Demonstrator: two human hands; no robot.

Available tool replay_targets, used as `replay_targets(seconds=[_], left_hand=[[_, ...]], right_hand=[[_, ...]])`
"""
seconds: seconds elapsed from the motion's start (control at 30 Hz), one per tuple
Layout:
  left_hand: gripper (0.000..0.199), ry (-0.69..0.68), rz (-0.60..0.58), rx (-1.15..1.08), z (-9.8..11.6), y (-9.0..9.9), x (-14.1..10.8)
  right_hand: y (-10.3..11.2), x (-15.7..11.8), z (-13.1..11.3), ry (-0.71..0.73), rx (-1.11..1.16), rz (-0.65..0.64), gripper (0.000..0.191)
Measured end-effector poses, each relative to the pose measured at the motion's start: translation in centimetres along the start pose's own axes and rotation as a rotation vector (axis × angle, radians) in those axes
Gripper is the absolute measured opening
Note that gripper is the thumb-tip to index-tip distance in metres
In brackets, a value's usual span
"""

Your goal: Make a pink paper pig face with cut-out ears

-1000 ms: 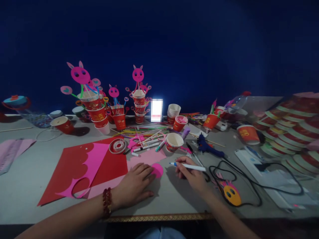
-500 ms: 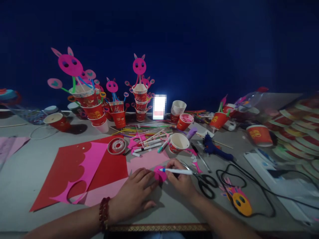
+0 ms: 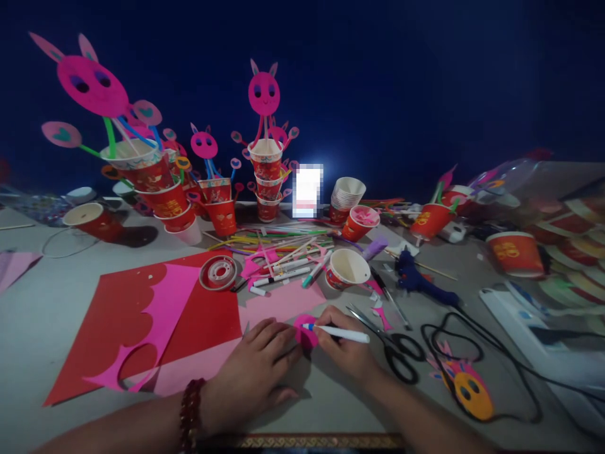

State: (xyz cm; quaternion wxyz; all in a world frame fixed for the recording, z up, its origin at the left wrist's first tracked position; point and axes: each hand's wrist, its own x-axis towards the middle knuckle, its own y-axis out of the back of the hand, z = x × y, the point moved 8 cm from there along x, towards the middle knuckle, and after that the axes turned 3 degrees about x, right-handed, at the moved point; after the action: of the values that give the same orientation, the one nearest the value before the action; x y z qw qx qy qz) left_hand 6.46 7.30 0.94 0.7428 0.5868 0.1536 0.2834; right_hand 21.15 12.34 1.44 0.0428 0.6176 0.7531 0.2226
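In the head view my right hand (image 3: 347, 343) grips a white marker with a blue tip (image 3: 343, 333), its tip at a small magenta paper circle (image 3: 307, 328) on the table. My left hand (image 3: 258, 362) lies flat with fingers stretched, its fingertips at the circle's left edge; part of the circle is hidden by my hands. Just right of my right hand are black-handled scissors (image 3: 401, 356). Pink paper (image 3: 283, 301) lies beyond my fingers, and an empty paper cup (image 3: 347, 270) stands behind it.
Red card (image 3: 94, 340) with a cut magenta sheet (image 3: 163, 302) lies at left, near a tape roll (image 3: 218, 272). Markers (image 3: 283, 275) and coloured sticks lie behind. A blue glue gun (image 3: 420, 280) with a looping cord sits right. Decorated cup stacks (image 3: 165, 198) stand at the back.
The camera view has shifted slightly, so the things around sit a little differently in the frame. Both hands keep their places at the circle, and the marker's rear end has dipped slightly.
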Motion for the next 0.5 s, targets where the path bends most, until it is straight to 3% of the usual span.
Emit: replay_targets(seconds=[0.5], left_hand=[[0.068,0.021,-0.011,0.01,-0.24,-0.39,-0.02]], right_hand=[[-0.29,-0.11,0.27,-0.027,-0.003,-0.022,0.018]])
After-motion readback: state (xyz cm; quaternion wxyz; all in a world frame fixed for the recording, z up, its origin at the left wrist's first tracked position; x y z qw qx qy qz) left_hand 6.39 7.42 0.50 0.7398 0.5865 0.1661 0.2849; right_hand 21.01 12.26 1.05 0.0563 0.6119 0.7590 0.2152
